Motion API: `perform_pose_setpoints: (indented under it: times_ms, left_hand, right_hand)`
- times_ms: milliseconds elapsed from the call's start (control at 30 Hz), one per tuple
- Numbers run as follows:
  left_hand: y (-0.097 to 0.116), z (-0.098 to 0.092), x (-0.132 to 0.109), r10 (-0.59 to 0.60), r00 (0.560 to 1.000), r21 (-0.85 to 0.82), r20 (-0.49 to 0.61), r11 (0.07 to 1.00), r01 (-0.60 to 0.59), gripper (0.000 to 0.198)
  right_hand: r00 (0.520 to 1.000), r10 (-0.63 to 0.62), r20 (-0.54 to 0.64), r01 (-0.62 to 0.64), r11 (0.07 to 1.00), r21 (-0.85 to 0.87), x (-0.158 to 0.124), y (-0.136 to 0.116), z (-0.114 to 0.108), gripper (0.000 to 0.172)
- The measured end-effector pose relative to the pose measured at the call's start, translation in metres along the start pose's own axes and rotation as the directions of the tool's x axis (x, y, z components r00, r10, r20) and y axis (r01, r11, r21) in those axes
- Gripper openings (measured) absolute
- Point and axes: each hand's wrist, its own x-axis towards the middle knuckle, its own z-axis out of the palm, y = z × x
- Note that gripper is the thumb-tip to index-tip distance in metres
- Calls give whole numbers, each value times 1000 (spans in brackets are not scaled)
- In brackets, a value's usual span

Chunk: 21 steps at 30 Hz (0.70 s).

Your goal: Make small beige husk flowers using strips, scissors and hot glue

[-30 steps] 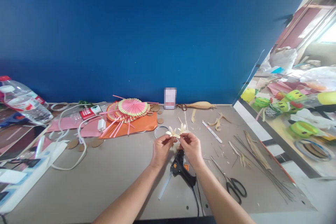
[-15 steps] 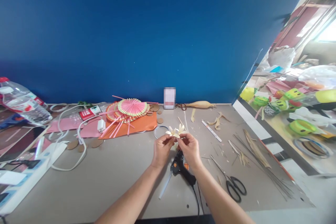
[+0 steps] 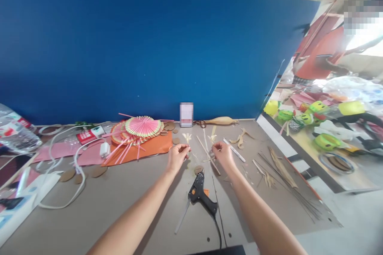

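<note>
My left hand (image 3: 178, 157) pinches a small cream flower (image 3: 187, 137) by its base, petals pointing up. Held the same way, a second cream flower (image 3: 212, 138) stands above the fingertips of my right hand (image 3: 223, 153). The two hands are apart, raised a little over the table. Between my forearms lies a black glue gun (image 3: 198, 194), a glue stick jutting from its rear and its cord running to the front edge. Beyond its nozzle is a round brown disc (image 3: 198, 169). A thin stick (image 3: 206, 152) lies on the table between the hands.
Left: pink paper fans (image 3: 143, 126) on orange paper, a white power strip (image 3: 26, 203), cables and bottles (image 3: 18, 131). Right: a white marker (image 3: 234, 150), dried husk strips (image 3: 281, 167) and thin wires. A blue panel (image 3: 161, 48) closes the back. Another person (image 3: 320, 59) is at far right.
My hands have moved apart, from touching to a clear gap, each with one flower. The view has shifted right; my right forearm now covers the scissors. A person has come into view.
</note>
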Motion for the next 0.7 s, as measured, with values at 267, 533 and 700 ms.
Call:
perform_pose_setpoints:
  times_ms: [267, 533, 700]
  left_hand:
    - [-8, 8, 25, 8, 999, 247, 42, 969, -18, 14]
    - [-2, 14, 30, -19, 997, 412, 73, 911, -13, 10]
    - [-4, 17, 28, -30, 997, 475, 75, 880, -9, 11]
  right_hand:
    - [996, 60, 60, -43, 964, -262, 16, 19, 1, 24]
    - [995, 66, 79, -35, 939, -342, 9, 15, -9, 17]
    - [998, 30, 50, -13, 951, -309, -2, 16, -14, 8]
